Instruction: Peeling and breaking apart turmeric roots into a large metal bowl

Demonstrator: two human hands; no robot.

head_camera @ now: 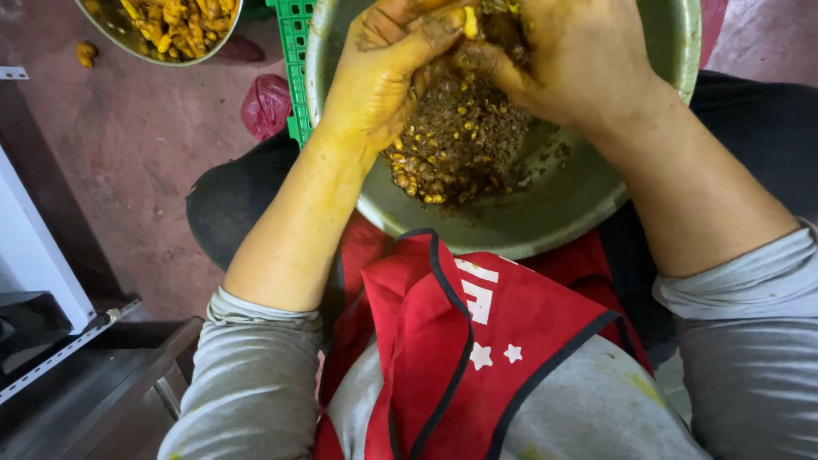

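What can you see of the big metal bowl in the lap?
The bowl is round, dull grey metal with a smooth rim, its top edge cut off by the frame. It rests on the person's lap above a red apron. Inside lies a dark brown and yellow mash. Both hands, left and right, work in it.

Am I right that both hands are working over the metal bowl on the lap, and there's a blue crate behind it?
Not quite: the crate is green, not blue, as the head view shows. The rest holds: the left hand and right hand work the seedy pulp over the metal bowl on the lap.
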